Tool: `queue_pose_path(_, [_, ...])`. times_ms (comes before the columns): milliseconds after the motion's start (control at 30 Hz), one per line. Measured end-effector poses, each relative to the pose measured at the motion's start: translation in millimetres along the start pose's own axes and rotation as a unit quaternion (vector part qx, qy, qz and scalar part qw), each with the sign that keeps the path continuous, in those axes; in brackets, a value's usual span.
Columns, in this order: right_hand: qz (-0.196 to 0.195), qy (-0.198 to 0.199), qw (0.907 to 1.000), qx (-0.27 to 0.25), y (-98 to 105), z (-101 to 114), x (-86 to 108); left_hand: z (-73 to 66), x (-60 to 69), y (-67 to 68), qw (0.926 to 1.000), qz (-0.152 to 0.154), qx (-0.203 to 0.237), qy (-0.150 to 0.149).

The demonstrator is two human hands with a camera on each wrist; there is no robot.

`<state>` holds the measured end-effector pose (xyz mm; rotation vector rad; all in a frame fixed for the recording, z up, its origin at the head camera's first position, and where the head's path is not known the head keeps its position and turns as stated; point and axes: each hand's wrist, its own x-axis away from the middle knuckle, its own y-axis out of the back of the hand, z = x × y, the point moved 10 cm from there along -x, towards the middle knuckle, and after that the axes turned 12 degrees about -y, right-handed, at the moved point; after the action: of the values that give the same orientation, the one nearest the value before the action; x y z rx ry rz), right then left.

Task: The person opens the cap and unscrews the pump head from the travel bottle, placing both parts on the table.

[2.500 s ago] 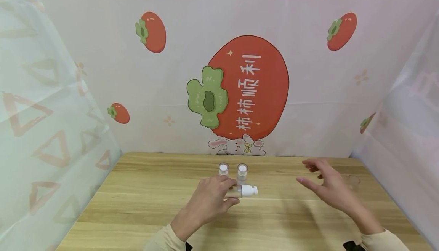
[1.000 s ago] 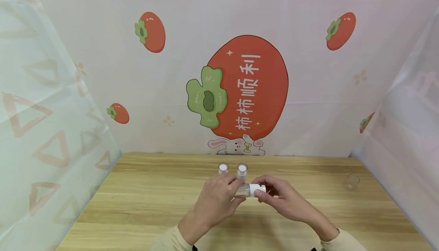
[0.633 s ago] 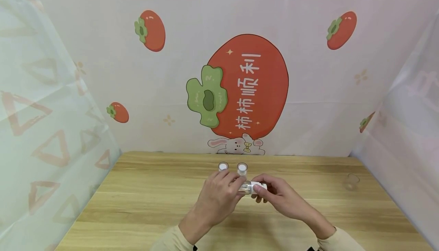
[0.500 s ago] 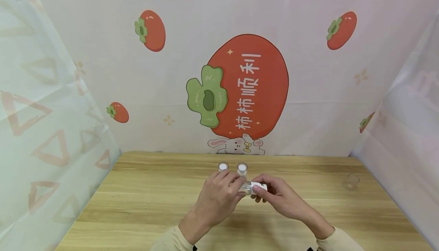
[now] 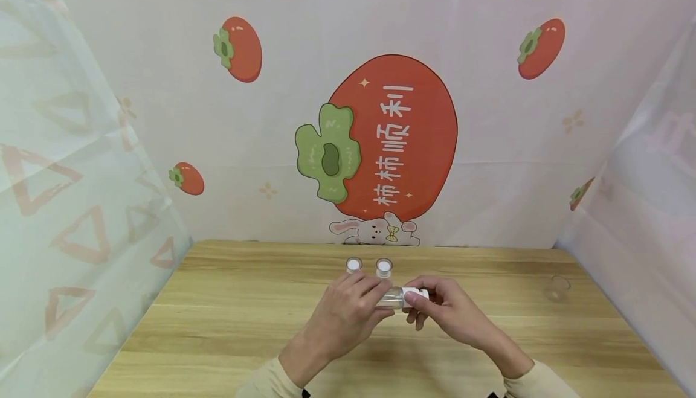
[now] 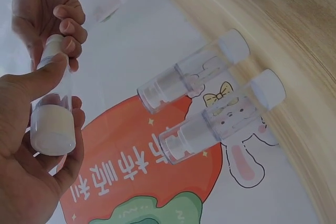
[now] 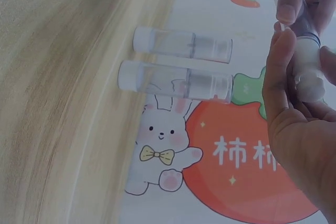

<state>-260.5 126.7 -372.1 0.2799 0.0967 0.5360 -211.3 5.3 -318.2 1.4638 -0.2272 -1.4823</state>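
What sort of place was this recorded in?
Probably a staged tabletop booth: a wood-grain table, a persimmon-print backdrop behind it, and a pale sheet on either side.

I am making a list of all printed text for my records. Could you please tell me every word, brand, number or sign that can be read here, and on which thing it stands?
"柿柿顺利": on the big red persimmon of the backdrop.
Pink marks on the right-hand wall: too faint to say if they are writing.
Held bottle, partly covered by both hands: no text visible.
Two standing bottles: no text visible.
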Motion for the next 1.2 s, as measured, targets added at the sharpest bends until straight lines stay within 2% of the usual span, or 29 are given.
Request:
queue_pose_path(367, [-0.017,0.018,0.9997,-0.001,2.8,0.8,1.4,4.1,-0.6,-6.1,0.9981,0.012,0.053,0.027])
queue_pose_path(600, [-0.029,0.050,0.9981,0.022,4.4,8.2,3.5,9.2,5.1,-9.3,0.9915,-0.006,0.118,0.055])
queue_pose_path(800, [-0.044,0.051,0.9976,0.015,6.9,7.7,6.1,12.7,8.4,-10.6,0.9854,-0.016,0.156,0.066])
queue_pose_path(900, [-0.053,0.056,0.9969,0.017,7.7,9.0,8.1,16.0,9.3,-12.8,0.9780,-0.016,0.193,0.079])
queue_pose_path(1000, [-0.058,0.069,0.9956,0.026,7.5,12.6,10.6,19.6,10.3,-16.7,0.9670,-0.011,0.235,0.098])
queue_pose_path(1200, [-0.070,0.117,0.9899,0.041,8.4,25.0,16.2,25.7,12.9,-25.7,0.9457,0.011,0.294,0.139])
